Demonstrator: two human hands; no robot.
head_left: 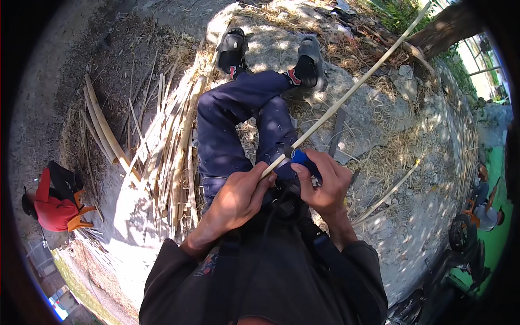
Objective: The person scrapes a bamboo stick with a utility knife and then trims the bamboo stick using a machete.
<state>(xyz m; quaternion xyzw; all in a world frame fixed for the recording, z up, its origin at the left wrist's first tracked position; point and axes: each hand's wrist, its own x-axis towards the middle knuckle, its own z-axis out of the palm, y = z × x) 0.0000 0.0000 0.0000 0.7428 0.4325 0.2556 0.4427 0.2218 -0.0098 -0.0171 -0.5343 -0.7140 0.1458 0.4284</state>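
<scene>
My left hand [238, 197] is closed around the lower end of a long, thin bamboo strip [346, 96], which slants up and away to the far right. My right hand [327, 181] grips a blue-handled tool [299, 157] close beside the strip. A small dark part of that tool touches or overlaps the strip just beyond my left fingers; my grip hides the rest, so I cannot tell its exact kind. Both hands are above my lap, over dark blue trousers [225, 122].
A pile of split bamboo strips [176, 157] lies left of my legs, with thicker curved pieces [103, 122] beyond. Right of my knee lies a long dark flat piece [337, 130]. A trunk [447, 32] stands far right. People sit at left [54, 200] and right [487, 208], near a motorcycle [460, 233].
</scene>
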